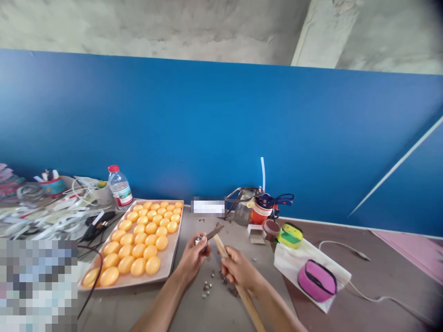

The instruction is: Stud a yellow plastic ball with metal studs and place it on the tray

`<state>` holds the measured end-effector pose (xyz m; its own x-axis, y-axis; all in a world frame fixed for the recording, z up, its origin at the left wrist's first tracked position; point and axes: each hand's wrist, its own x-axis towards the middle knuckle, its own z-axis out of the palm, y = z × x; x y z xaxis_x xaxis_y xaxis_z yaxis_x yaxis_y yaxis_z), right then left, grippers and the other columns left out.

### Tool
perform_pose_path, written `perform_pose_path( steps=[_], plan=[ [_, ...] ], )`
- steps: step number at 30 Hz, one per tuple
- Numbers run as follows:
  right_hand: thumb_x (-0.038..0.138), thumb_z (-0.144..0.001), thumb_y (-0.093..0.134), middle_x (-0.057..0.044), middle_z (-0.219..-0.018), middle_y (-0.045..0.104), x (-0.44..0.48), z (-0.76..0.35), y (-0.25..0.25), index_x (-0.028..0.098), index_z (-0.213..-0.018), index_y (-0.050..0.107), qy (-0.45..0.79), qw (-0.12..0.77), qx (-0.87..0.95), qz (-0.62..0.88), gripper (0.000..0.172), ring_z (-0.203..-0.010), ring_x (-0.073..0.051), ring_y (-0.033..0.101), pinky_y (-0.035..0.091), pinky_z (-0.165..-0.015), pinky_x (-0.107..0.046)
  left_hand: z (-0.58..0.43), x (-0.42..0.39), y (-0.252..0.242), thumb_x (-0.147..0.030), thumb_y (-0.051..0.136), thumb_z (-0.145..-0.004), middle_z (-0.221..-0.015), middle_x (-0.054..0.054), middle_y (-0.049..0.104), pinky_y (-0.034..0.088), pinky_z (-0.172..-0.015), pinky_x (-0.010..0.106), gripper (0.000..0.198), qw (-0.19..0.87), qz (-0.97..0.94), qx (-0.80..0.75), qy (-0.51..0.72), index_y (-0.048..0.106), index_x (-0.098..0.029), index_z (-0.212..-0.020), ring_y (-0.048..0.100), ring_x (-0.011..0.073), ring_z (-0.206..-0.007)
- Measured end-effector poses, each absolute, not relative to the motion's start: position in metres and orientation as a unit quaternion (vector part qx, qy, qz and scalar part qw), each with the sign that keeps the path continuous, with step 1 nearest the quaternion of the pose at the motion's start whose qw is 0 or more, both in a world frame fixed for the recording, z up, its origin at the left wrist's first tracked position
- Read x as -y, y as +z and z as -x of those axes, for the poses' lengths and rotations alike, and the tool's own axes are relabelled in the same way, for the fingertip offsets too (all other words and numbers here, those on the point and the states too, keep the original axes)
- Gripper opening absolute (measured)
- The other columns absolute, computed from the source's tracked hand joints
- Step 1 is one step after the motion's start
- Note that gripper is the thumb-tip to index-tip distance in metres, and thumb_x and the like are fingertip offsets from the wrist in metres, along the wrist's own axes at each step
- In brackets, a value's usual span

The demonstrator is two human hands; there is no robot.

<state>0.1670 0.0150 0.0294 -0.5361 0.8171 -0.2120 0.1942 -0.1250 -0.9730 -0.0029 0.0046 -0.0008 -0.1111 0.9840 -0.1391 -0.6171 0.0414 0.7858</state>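
Observation:
My left hand (194,258) is closed around a shiny metal piece, with a dark brown, blade-like part (215,231) sticking out toward the right. Exactly what tool this is, I cannot make out. A pale wooden stick (249,308) lies in the grip of my right hand (238,267), its upper end close to the brown blade. Whether stick and blade touch is unclear. Below and between the hands, several small shiny metal pieces (206,289) are scattered on the grey table mat (188,304). Brown crumbs lie past the fingertips.
Left stands a white tray (175,251) of orange rounded pieces (138,251), with a red-capped bottle (121,186) behind. At right are a small open box (256,234), a red cup (260,214), a yellow-green band (290,235) and a purple one (317,280) on white paper. A blue partition (221,129) rises behind.

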Motion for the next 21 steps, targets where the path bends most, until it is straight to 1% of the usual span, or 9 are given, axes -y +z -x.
perform_pose_path(
  steps=[2,6,8,12,14,15,16,18,21],
  plan=[
    [0.035,-0.076,0.047,0.006,-0.057,0.052,-0.014,-0.166,0.031,0.018,-0.08,0.044,0.629,0.251,0.616,0.403,0.018,-0.035,-0.003,0.035,0.021,-0.037,-0.017,0.003,-0.004,0.0,-0.036,0.075,-0.064,-0.069,-0.001,0.06,0.039,-0.056,0.021,0.038,0.621,-0.244,-0.368,0.648,0.056,-0.016,-0.09,0.055,0.0095,-0.058],
    [0.036,-0.078,0.045,0.007,-0.058,0.05,-0.015,-0.168,0.034,0.018,-0.086,0.045,0.626,0.314,0.584,0.411,0.021,-0.035,-0.002,0.034,0.022,-0.039,-0.017,0.003,-0.004,0.002,-0.041,0.072,-0.067,-0.075,0.003,0.061,0.041,-0.054,0.022,0.042,0.628,-0.23,-0.359,0.652,0.057,-0.014,-0.096,0.057,0.0107,-0.058],
    [0.037,-0.077,0.046,0.007,-0.056,0.05,-0.015,-0.168,0.033,0.018,-0.085,0.044,0.62,0.303,0.592,0.416,0.021,-0.035,-0.002,0.034,0.022,-0.038,-0.017,0.003,-0.004,0.003,-0.043,0.068,-0.07,-0.074,0.004,0.062,0.042,-0.054,0.023,0.042,0.629,-0.208,-0.362,0.656,0.056,-0.013,-0.098,0.057,0.0118,-0.057],
    [0.034,-0.076,0.047,0.006,-0.055,0.052,-0.012,-0.164,0.031,0.018,-0.077,0.042,0.622,0.246,0.623,0.406,0.016,-0.035,-0.003,0.035,0.023,-0.038,-0.017,0.004,-0.004,0.007,-0.046,0.059,-0.078,-0.068,0.004,0.061,0.044,-0.055,0.025,0.038,0.634,-0.162,-0.37,0.66,0.055,-0.013,-0.096,0.058,0.0134,-0.055],
    [0.033,-0.077,0.045,0.006,-0.057,0.052,-0.012,-0.165,0.034,0.017,-0.08,0.044,0.627,0.269,0.606,0.409,0.016,-0.035,-0.002,0.034,0.022,-0.038,-0.017,0.004,-0.003,0.009,-0.048,0.053,-0.081,-0.069,0.005,0.062,0.044,-0.055,0.025,0.038,0.65,-0.151,-0.358,0.654,0.054,-0.013,-0.096,0.058,0.0137,-0.054],
    [0.034,-0.077,0.044,0.006,-0.057,0.051,-0.012,-0.166,0.036,0.017,-0.086,0.045,0.633,0.283,0.595,0.408,0.019,-0.035,-0.002,0.034,0.021,-0.038,-0.017,0.004,-0.003,0.01,-0.049,0.051,-0.082,-0.07,0.005,0.062,0.044,-0.054,0.025,0.037,0.654,-0.15,-0.353,0.652,0.054,-0.013,-0.095,0.058,0.0138,-0.054],
    [0.034,-0.077,0.044,0.007,-0.057,0.05,-0.012,-0.167,0.037,0.017,-0.09,0.045,0.629,0.303,0.585,0.413,0.022,-0.035,-0.002,0.034,0.021,-0.038,-0.017,0.004,-0.003,0.01,-0.049,0.05,-0.083,-0.07,0.005,0.062,0.043,-0.053,0.025,0.037,0.656,-0.149,-0.351,0.652,0.054,-0.014,-0.095,0.058,0.0138,-0.054],
    [0.034,-0.078,0.043,0.007,-0.057,0.05,-0.012,-0.168,0.038,0.017,-0.094,0.045,0.624,0.311,0.584,0.417,0.024,-0.035,-0.003,0.035,0.022,-0.038,-0.017,0.005,-0.003,0.009,-0.048,0.049,-0.084,-0.07,0.005,0.062,0.043,-0.053,0.025,0.036,0.653,-0.151,-0.352,0.653,0.054,-0.014,-0.094,0.058,0.0137,-0.054],
    [0.032,-0.077,0.044,0.006,-0.056,0.052,-0.01,-0.167,0.036,0.017,-0.081,0.044,0.621,0.257,0.621,0.404,0.015,-0.035,-0.003,0.036,0.023,-0.037,-0.017,0.006,-0.004,0.007,-0.05,0.048,-0.084,-0.066,0.005,0.061,0.042,-0.052,0.024,0.038,0.647,-0.157,-0.366,0.651,0.055,-0.013,-0.093,0.056,0.0131,-0.053]
  ],
)
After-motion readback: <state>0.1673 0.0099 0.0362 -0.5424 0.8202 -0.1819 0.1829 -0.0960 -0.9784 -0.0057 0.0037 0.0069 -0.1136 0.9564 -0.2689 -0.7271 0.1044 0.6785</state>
